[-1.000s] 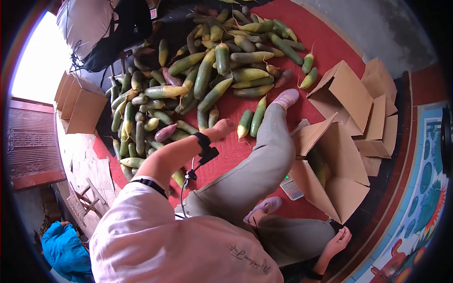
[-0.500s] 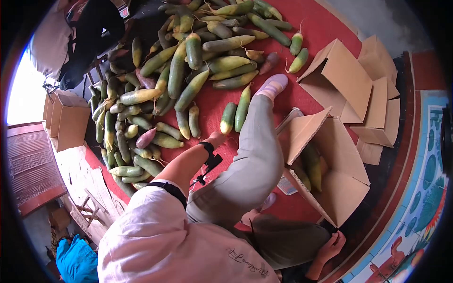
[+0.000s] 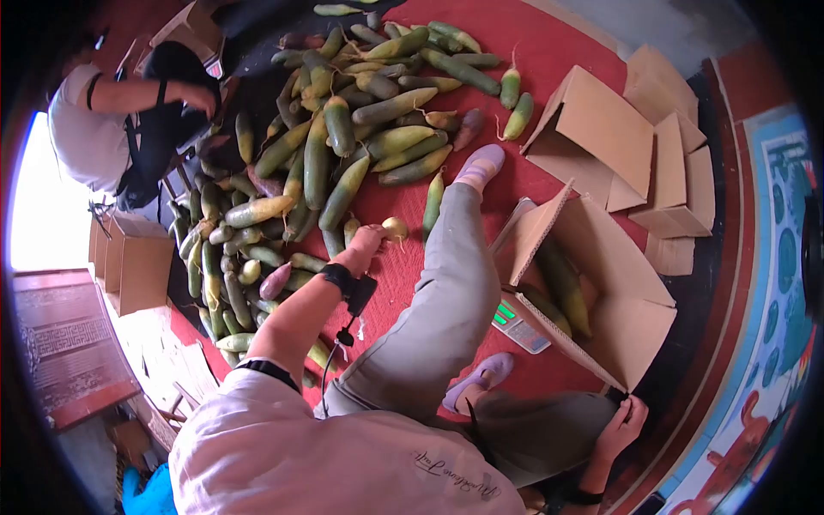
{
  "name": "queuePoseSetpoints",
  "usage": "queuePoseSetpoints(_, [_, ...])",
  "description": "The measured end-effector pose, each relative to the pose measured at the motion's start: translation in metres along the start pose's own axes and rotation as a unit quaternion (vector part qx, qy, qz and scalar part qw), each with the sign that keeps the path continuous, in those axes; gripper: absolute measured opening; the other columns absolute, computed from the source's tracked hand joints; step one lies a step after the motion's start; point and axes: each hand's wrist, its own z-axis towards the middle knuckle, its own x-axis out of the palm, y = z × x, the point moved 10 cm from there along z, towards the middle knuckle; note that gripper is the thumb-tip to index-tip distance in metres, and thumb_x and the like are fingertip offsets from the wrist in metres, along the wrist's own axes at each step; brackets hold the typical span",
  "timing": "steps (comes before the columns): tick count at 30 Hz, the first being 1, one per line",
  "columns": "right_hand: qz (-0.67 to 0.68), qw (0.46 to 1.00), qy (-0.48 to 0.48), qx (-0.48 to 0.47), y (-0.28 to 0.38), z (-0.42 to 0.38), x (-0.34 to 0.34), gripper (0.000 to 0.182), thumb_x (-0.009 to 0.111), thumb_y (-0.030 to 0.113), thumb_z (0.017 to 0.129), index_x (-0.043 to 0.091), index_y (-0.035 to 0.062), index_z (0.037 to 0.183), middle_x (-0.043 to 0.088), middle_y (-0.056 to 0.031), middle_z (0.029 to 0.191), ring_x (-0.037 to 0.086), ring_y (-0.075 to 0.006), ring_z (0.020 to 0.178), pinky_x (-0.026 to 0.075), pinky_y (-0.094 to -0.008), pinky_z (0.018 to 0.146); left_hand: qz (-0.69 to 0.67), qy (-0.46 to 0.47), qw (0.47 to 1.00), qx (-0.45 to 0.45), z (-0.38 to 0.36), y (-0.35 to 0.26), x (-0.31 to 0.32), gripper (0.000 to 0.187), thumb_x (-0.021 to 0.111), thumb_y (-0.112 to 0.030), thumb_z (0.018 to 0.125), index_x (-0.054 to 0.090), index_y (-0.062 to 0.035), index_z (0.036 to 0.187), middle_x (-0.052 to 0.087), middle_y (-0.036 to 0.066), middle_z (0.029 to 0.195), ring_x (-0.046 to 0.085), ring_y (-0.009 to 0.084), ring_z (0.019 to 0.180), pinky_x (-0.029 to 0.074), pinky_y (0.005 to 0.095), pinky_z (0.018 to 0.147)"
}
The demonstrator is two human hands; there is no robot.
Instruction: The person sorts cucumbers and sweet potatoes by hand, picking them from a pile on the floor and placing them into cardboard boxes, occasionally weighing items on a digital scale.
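My left hand (image 3: 369, 240) reaches over the red mat, fingers curled against a green radish (image 3: 395, 228). That radish shows its pale, rounded end with a thin root. Left of my hand lies a large heap of long green radishes (image 3: 315, 172), a pinkish one (image 3: 275, 281) among them. Another radish (image 3: 434, 204) lies beside my leg. At lower right, my right hand (image 3: 629, 421) has its fingers bent onto the bottom corner of an open cardboard box (image 3: 631, 322). Several radishes (image 3: 562, 283) lie inside this tilted box.
A scale (image 3: 521, 328) with a lit green display shows beneath the box. More cardboard boxes (image 3: 601, 137) stand at upper right. Another person (image 3: 103, 129) sits at upper left by the heap. A carton (image 3: 137, 257) and a wooden panel (image 3: 73, 343) are at left.
My left hand has moved left and up, and the radish by it has turned end-on. My right hand has risen to the box corner. The other person's arm has come into view.
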Motion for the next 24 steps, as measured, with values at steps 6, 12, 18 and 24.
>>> queuePoseSetpoints(6, [0.03, 0.999, -0.039, -0.007, 0.01, -0.003, -0.008, 0.011, 0.051, 0.002, 0.086, 0.056, -0.0026, 0.094, 0.055, -0.0156, 0.091, 0.056, -0.0293, 0.082, 0.046, -0.0343, 0.073, 0.059, 0.068, 0.986, 0.137, -0.08, -0.102, -0.014, 0.017, 0.053, -0.012, 0.086, 0.056, -0.0035, 0.072, 0.053, 0.0, 0.069, 0.049, 0.0103, 0.058, 0.044, 0.0281, 0.055])
queuePoseSetpoints(12, [0.025, 0.994, -0.08, -0.065, 0.029, -0.005, -0.017, 0.009, 0.053, 0.003, 0.084, 0.056, -0.0005, 0.092, 0.056, -0.0157, 0.088, 0.057, -0.0311, 0.082, 0.046, -0.0365, 0.073, 0.172, 0.151, 0.907, 0.354, -0.237, -0.234, 0.045, 0.021, 0.046, -0.017, 0.086, 0.054, -0.0071, 0.069, 0.057, 0.001, 0.068, 0.042, 0.0051, 0.057, 0.034, 0.0207, 0.055])
queuePoseSetpoints(18, [0.049, 0.993, -0.103, -0.032, 0.026, -0.007, -0.022, 0.01, 0.056, 0.003, 0.082, 0.058, 0.0016, 0.091, 0.057, -0.0137, 0.09, 0.059, -0.0263, 0.072, 0.049, -0.0326, 0.062, 0.155, 0.295, 0.871, 0.361, -0.311, -0.269, 0.149, 0.022, 0.047, -0.018, 0.084, 0.048, -0.0054, 0.066, 0.055, 0.006, 0.068, 0.047, 0.0119, 0.063, 0.036, 0.0243, 0.058])
queuePoseSetpoints(24, [0.075, 0.99, -0.116, -0.02, 0.024, -0.013, -0.027, 0.01, 0.056, 0.003, 0.081, 0.057, 0.0029, 0.091, 0.057, -0.0115, 0.088, 0.059, -0.0261, 0.068, 0.049, -0.0343, 0.061, 0.186, 0.431, 0.806, 0.361, -0.294, -0.22, 0.28, 0.017, 0.048, -0.009, 0.082, 0.051, -0.0019, 0.068, 0.051, 0.004, 0.069, 0.055, 0.0152, 0.064, 0.041, 0.0278, 0.057])
